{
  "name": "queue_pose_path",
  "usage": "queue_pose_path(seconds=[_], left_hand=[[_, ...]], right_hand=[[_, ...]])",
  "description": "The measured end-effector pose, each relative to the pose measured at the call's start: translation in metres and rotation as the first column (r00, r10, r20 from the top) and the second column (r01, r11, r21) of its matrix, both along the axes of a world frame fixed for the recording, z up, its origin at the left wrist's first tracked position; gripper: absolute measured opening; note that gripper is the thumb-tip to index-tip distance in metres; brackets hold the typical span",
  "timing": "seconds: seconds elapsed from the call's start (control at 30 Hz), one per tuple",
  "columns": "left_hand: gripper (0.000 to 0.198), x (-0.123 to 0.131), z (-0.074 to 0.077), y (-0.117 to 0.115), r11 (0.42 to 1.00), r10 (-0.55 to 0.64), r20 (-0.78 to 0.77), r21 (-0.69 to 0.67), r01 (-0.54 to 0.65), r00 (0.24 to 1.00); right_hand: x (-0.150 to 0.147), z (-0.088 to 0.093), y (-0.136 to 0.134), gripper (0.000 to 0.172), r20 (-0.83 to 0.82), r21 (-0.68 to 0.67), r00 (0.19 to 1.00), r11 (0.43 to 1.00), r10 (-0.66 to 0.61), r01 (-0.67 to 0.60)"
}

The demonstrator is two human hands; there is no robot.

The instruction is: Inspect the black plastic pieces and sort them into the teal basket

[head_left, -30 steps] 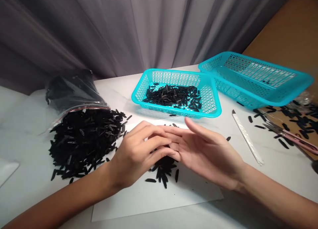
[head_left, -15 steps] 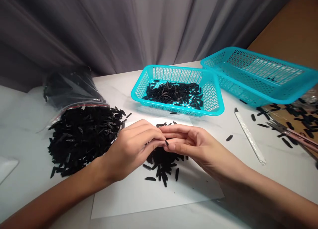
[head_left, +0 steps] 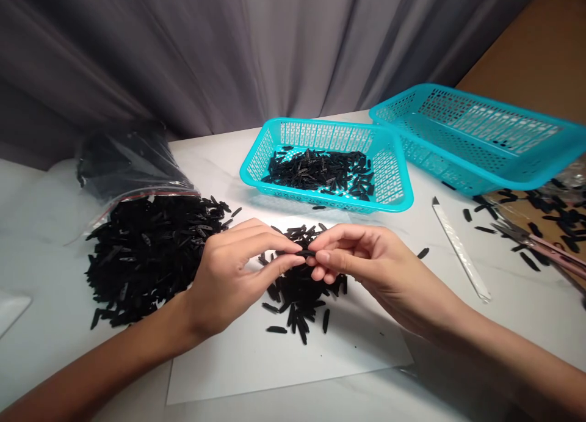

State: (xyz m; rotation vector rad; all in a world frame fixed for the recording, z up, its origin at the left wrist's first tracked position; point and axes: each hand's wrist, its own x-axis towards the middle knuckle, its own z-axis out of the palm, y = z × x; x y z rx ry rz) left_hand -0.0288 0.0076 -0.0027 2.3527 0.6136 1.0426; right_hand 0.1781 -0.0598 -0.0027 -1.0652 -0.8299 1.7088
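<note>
Head camera sees the left hand point(head_left: 238, 275) and right hand point(head_left: 366, 266) come closer, both pinching one small black piece point(head_left: 306, 253) above a black pile point(head_left: 297, 294) on white paper point(head_left: 284, 367).

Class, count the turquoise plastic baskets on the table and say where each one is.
2. One basket sits just beyond the hands and holds a heap of small black pieces. The other is farther right, tilted, with only a few pieces. More could lie out of view.
</note>
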Motion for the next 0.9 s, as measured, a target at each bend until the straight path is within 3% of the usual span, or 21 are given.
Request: queue_pose_path(seconds=[0.77, 0.9], left_hand=[[0.006, 0.001, 0.007, -0.005, 1.000, -0.008, 0.019, 0.025, 0.008, 1.000], [0.007, 0.001, 0.008, -0.005, 1.000, -0.018, 0.023, 0.025, 0.018, 1.000]], right_hand=[[0.000, -0.005, -0.002, 0.014, -0.094, 0.022, 0.995, 0.999, 0.028, -0.026], [-0.009, 0.009, 0.002, 0.018, -0.045, 0.007, 0.999, 1.000, 0.020, -0.020]])
